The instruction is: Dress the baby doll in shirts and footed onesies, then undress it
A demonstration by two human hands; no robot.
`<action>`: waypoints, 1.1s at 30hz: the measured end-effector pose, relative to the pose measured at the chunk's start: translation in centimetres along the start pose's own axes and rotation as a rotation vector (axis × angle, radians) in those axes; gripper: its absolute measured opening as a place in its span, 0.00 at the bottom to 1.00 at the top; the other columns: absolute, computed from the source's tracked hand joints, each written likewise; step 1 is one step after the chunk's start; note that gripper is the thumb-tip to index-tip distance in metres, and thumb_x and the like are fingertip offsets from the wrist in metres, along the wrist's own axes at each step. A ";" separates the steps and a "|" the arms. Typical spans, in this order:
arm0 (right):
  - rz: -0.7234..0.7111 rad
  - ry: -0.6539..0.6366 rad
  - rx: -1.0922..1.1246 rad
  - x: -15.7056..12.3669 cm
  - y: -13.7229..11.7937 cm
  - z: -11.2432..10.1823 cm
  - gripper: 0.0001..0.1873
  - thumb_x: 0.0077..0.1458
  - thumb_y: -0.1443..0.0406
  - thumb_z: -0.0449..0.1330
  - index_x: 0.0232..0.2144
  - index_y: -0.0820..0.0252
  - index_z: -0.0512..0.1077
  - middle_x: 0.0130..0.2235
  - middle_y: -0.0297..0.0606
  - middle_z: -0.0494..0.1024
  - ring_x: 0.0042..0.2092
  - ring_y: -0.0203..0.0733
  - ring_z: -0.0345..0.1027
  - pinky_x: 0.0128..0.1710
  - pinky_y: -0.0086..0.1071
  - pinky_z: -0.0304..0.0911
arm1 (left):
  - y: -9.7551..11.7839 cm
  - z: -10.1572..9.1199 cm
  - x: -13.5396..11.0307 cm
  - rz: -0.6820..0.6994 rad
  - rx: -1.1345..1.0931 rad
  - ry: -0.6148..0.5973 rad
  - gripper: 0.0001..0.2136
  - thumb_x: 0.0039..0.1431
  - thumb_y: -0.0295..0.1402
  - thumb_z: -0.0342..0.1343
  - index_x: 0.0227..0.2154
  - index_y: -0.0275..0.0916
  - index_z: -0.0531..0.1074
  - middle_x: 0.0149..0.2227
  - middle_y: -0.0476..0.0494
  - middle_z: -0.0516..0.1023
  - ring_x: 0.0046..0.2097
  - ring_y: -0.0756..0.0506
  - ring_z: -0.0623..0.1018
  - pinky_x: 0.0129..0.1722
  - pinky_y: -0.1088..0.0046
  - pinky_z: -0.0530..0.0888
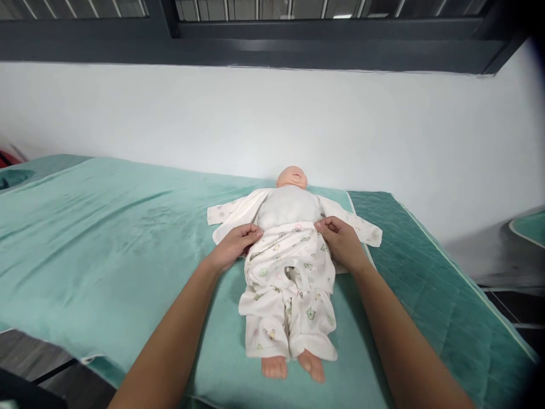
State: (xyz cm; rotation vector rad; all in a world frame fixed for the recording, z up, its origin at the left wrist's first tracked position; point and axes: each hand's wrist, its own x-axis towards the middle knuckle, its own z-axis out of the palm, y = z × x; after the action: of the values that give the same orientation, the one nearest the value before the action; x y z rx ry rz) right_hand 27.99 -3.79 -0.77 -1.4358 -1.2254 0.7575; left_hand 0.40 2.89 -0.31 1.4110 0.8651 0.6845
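A baby doll [290,205] lies on its back on a teal blanket [106,238], head toward the wall. It wears white printed trousers [289,284], and an open matching jacket [232,213] is spread under it. My left hand [233,245] grips the trousers' waistband at the doll's left side in view, fingers curled. At the other side of the waist my right hand [343,241] grips the same waistband. The doll's bare feet [293,366] stick out of the trouser legs.
The bed runs along a white wall [272,125] under a dark window frame [272,45]. A darker quilted green cover [426,284] lies to the right. The floor shows at the lower left and right edges. Another teal surface [530,227] sits at the far right.
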 end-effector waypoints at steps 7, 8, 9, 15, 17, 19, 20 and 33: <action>-0.029 -0.221 0.064 -0.5 0.3 -2.1 0.13 0.55 0.53 0.63 0.35 0.55 0.69 0.30 0.29 0.68 0.31 0.35 0.59 0.30 0.29 0.53 | 0.9 -0.5 -1.0 0.009 -0.013 -0.168 0.10 0.54 0.34 0.61 0.37 0.38 0.71 0.31 0.51 0.65 0.30 0.54 0.64 0.27 0.79 0.59; -0.016 -0.282 0.105 -0.7 0.3 -2.4 0.13 0.56 0.54 0.63 0.37 0.54 0.68 0.31 0.29 0.68 0.31 0.35 0.59 0.30 0.29 0.53 | 1.0 -0.6 -1.0 0.032 -0.016 -0.188 0.10 0.52 0.32 0.62 0.37 0.37 0.71 0.33 0.50 0.66 0.32 0.53 0.65 0.29 0.79 0.60; 0.001 -0.340 0.140 -0.8 0.2 -2.7 0.13 0.55 0.55 0.63 0.38 0.54 0.68 0.32 0.30 0.69 0.32 0.35 0.59 0.31 0.29 0.54 | 1.0 -0.6 -1.1 0.055 -0.019 -0.199 0.11 0.51 0.30 0.62 0.37 0.37 0.71 0.34 0.49 0.67 0.34 0.53 0.66 0.31 0.79 0.62; 0.077 -0.475 0.173 -1.5 -0.4 -3.2 0.17 0.52 0.55 0.66 0.39 0.53 0.66 0.33 0.31 0.70 0.33 0.35 0.61 0.31 0.29 0.56 | 0.6 -0.7 -0.8 0.052 0.003 -0.171 0.10 0.48 0.26 0.61 0.35 0.36 0.71 0.32 0.50 0.67 0.31 0.54 0.65 0.28 0.80 0.60; 0.058 -0.472 0.139 -1.5 -0.4 -2.9 0.17 0.51 0.56 0.66 0.38 0.54 0.65 0.32 0.30 0.69 0.32 0.35 0.60 0.30 0.28 0.55 | 0.4 -0.6 -0.7 0.038 0.020 -0.146 0.09 0.48 0.27 0.60 0.34 0.36 0.71 0.30 0.51 0.68 0.28 0.55 0.65 0.25 0.80 0.58; 0.015 -0.427 0.093 -1.5 -0.2 -2.6 0.14 0.51 0.58 0.65 0.36 0.55 0.65 0.31 0.29 0.67 0.31 0.34 0.58 0.28 0.28 0.53 | 0.2 -0.4 -0.5 0.028 0.011 -0.080 0.08 0.49 0.29 0.60 0.33 0.37 0.69 0.27 0.52 0.66 0.25 0.55 0.64 0.23 0.80 0.57; 0.000 -0.397 0.071 -1.5 -0.2 -2.4 0.13 0.52 0.59 0.64 0.35 0.55 0.65 0.30 0.29 0.66 0.30 0.33 0.57 0.27 0.27 0.52 | 0.1 -0.2 -0.3 0.020 0.002 -0.027 0.07 0.49 0.31 0.59 0.33 0.38 0.69 0.26 0.53 0.66 0.24 0.55 0.63 0.22 0.81 0.57; 0.052 0.007 -0.170 -0.9 0.4 -1.0 0.08 0.50 0.61 0.60 0.33 0.55 0.69 0.31 0.31 0.74 0.30 0.37 0.65 0.29 0.30 0.58 | 0.0 1.0 1.3 -0.108 0.112 0.165 0.06 0.54 0.36 0.54 0.34 0.41 0.69 0.22 0.53 0.67 0.22 0.52 0.67 0.20 0.78 0.61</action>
State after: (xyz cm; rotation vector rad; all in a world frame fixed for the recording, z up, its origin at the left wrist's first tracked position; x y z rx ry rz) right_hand 28.83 -4.88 -1.07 -1.6131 -1.2762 0.6958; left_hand 1.92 3.49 -0.46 1.4099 1.1159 0.6855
